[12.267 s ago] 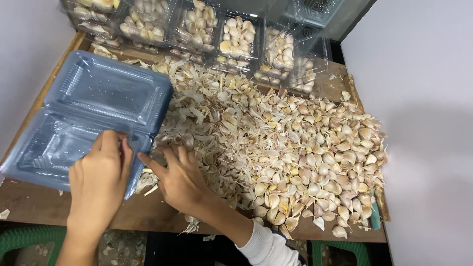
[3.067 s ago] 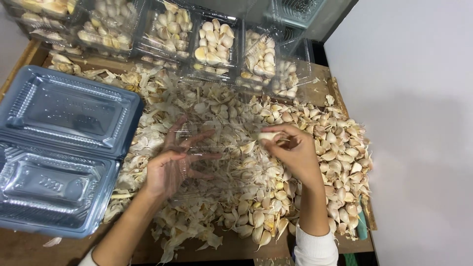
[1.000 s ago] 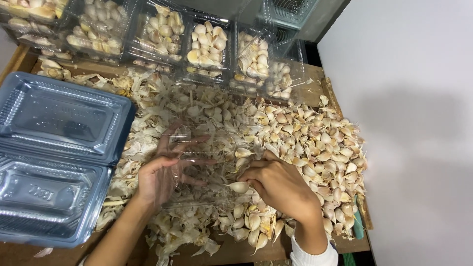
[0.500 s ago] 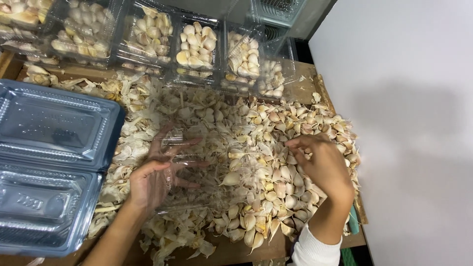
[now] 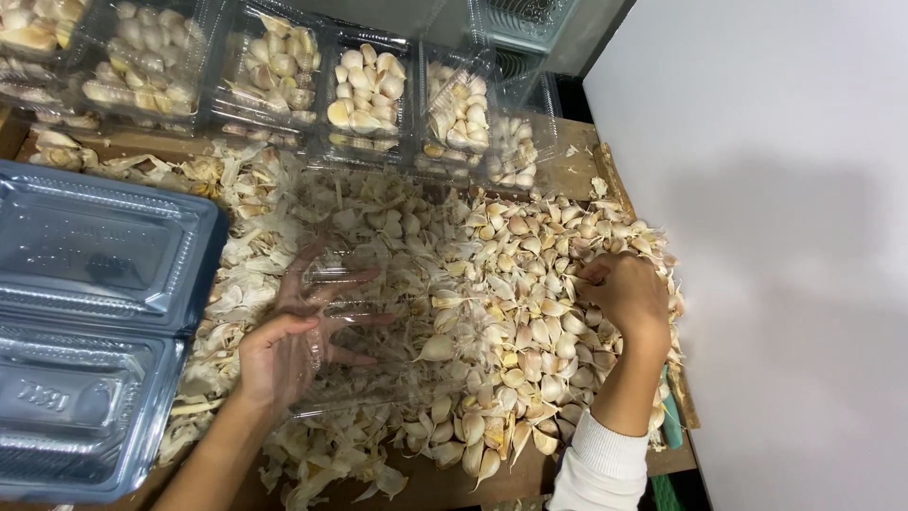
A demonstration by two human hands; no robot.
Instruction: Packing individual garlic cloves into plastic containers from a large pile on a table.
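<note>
My left hand (image 5: 284, 352) holds a clear plastic clamshell container (image 5: 345, 312) open over the heap of garlic cloves (image 5: 511, 312), fingers spread against its transparent wall. My right hand (image 5: 624, 293) is curled down into the cloves at the right side of the heap, near the table's right edge, fingers closed around cloves. Loose papery garlic skins (image 5: 246, 237) lie to the left of the heap.
A stack of blue-tinted empty clamshell containers (image 5: 90, 322) lies open at the left. Several filled clear containers of cloves (image 5: 364, 90) line the back of the wooden table (image 5: 577, 170). A white wall (image 5: 785, 237) stands close on the right.
My right hand has moved from beside the container out to the right side of the clove heap. My left hand keeps the clear container in place.
</note>
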